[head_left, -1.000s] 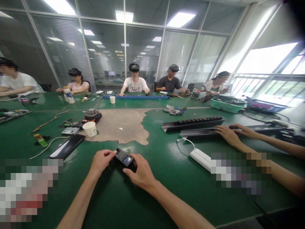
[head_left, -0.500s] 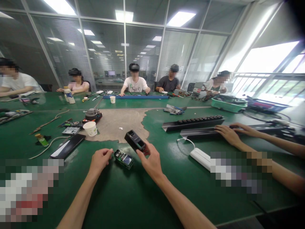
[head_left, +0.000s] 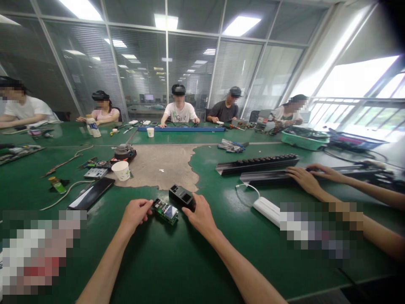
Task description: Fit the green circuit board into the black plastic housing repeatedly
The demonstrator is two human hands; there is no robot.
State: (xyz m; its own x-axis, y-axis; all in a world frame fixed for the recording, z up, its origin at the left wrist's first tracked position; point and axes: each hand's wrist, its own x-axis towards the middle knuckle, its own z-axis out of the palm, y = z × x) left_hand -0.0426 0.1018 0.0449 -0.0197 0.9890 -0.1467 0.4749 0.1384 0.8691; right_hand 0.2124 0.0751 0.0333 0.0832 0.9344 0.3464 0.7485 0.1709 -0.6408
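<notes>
A small green circuit board (head_left: 166,212) with a little screen shows in front of me, just above or on the green table. My left hand (head_left: 136,216) is closed, its fingertips pinched at the board's left end. My right hand (head_left: 202,215) grips the right end of a black plastic housing (head_left: 182,196) with openings in its face. The thumb lies along the near side of the housing. The housing is beyond the board and slightly to its right, apart from it. The far fingers of my right hand are partly hidden by the housing.
A paper cup (head_left: 120,171) and a dark phone-like slab (head_left: 91,193) lie left. A white power strip (head_left: 266,211) and black rails (head_left: 257,164) are right, where a co-worker's hands (head_left: 303,179) rest. Several people sit across the table (head_left: 202,249).
My right hand has lifted the black housing off the circuit board, uncovering it, then lowered the housing beyond the board. My left hand let go of the housing and has moved onto the board's end.
</notes>
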